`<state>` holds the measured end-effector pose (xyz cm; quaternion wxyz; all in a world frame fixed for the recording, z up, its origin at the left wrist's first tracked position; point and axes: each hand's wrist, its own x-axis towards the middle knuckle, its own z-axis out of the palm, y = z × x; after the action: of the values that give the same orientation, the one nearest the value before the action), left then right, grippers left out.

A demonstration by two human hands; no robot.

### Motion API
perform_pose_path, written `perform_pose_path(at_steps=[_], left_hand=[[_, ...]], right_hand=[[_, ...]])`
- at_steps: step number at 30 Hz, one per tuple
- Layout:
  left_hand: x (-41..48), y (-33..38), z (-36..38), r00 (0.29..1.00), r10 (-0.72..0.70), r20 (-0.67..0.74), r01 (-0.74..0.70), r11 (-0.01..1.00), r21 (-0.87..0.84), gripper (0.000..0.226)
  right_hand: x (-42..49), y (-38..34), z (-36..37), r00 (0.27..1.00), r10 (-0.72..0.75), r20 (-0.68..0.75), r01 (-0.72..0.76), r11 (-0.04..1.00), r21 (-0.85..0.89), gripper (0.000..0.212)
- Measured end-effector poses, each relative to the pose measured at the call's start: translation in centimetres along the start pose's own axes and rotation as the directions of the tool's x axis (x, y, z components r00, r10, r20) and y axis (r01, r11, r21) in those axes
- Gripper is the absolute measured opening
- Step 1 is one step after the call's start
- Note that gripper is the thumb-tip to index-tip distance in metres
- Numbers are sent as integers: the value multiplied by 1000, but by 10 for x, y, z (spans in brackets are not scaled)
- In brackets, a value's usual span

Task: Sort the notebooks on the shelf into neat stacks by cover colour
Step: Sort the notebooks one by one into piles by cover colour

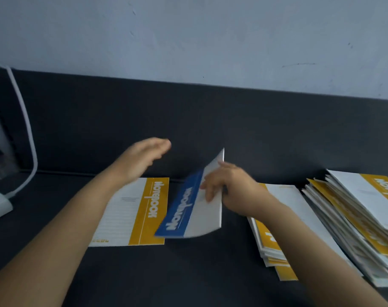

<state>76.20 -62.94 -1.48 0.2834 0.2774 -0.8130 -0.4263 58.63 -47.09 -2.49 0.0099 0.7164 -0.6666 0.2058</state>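
Pinching the blue notebook (pixel 184 207) at three o'clock of the yellow notebook (pixel 131 216), the right hand (pixel 230 187) holds it tilted; the left hand (pixel 142 156) hovers flat, empty. So thin a grip could drop it askew.

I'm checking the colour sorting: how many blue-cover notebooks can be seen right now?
1: the blue notebook, gripped by the right hand, tilted beside the flat yellow notebook. The piles at right show only yellow; blue ones may be hidden inside.
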Motion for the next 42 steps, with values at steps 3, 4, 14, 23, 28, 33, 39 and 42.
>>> perform_pose_path(at_steps=[3,4,14,23,28,33,39,42], left_hand=[[-12,4,26,969,-23,245,-56,949,311,67],[-17,5,38,941,-76,331,-80,898,433,79],[-23,-1,75,716,-356,601,-269,653,708,105],[-41,15,88,781,-379,496,-257,529,809,119],[-36,15,77,739,-470,483,-224,505,834,122],[-23,17,43,737,-561,378,-101,461,881,104],[-14,-1,38,848,-461,262,-9,481,877,60],[-12,-6,47,861,-435,264,-16,495,868,51]], right_hand=[[-3,18,16,962,162,221,-160,987,-27,41],[-5,21,18,940,202,273,-197,979,-44,48],[-27,45,-3,759,592,271,-512,800,-312,75],[-17,43,24,788,486,378,-338,855,-394,55],[-13,34,20,788,479,386,-320,856,-407,64],[-11,37,26,861,427,275,-315,873,-371,67],[-18,23,21,843,419,338,-395,908,-140,46],[-20,12,18,848,371,377,-332,928,-167,53]])
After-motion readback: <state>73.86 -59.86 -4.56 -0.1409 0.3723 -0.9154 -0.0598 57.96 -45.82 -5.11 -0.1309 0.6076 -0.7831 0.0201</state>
